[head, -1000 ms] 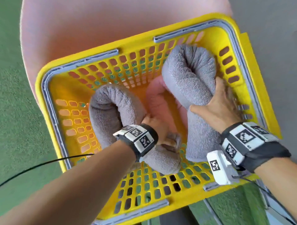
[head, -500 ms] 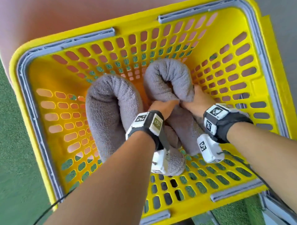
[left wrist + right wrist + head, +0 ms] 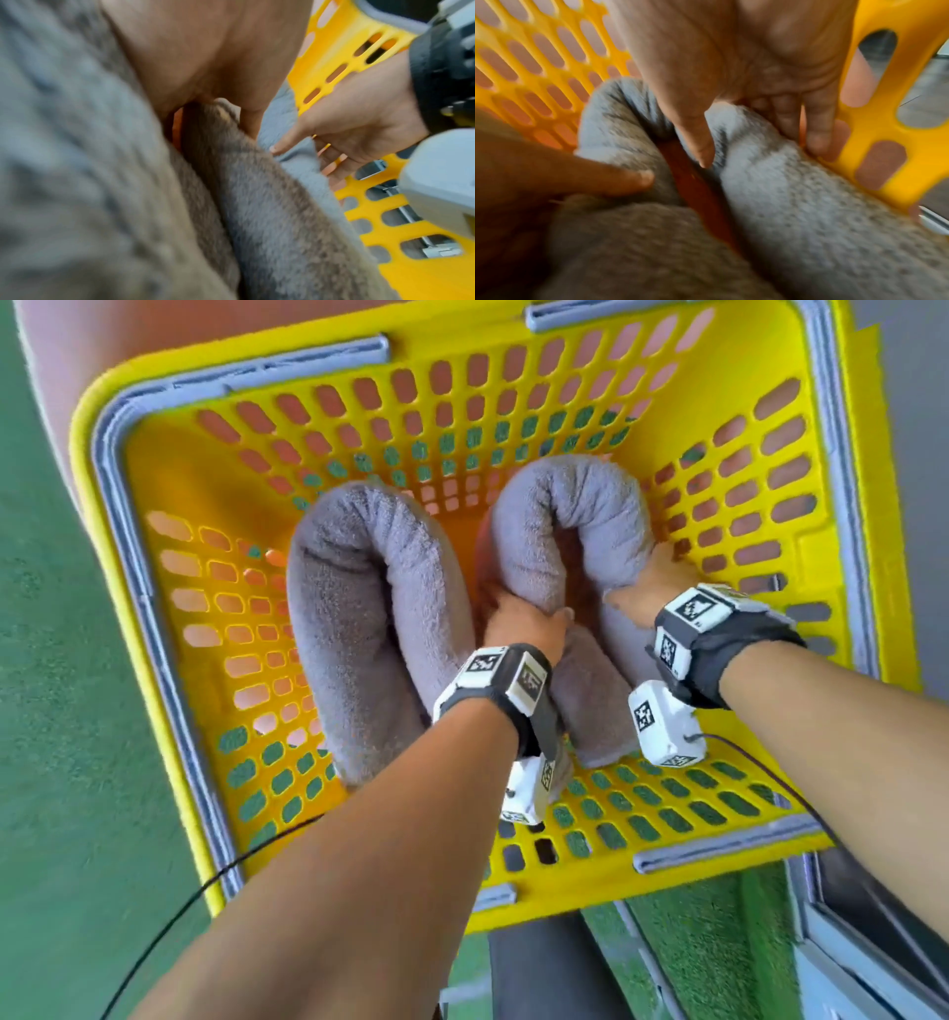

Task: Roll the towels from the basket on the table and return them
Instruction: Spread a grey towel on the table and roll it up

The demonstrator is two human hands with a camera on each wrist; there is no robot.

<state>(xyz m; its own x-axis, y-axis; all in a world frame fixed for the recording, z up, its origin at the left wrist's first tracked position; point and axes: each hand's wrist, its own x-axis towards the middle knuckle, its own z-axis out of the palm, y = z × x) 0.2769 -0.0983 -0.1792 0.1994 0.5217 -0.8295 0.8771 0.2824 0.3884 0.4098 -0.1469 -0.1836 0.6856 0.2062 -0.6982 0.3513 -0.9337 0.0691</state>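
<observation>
Rolled towel [image 3: 570, 526], bent double, is sitting in basket [image 3: 719, 423] by right wall. Soft, light, prob. springy; you're best gripping mid-roll. Right hand [image 3: 644, 593] clamping it; left hand [image 3: 524, 621] pinching its near limb.

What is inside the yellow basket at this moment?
Two rolled grey towels, each bent into an arch: left towel, right towel. The left hand and right hand grip the right one. The yellow basket floor beneath them is covered.
</observation>
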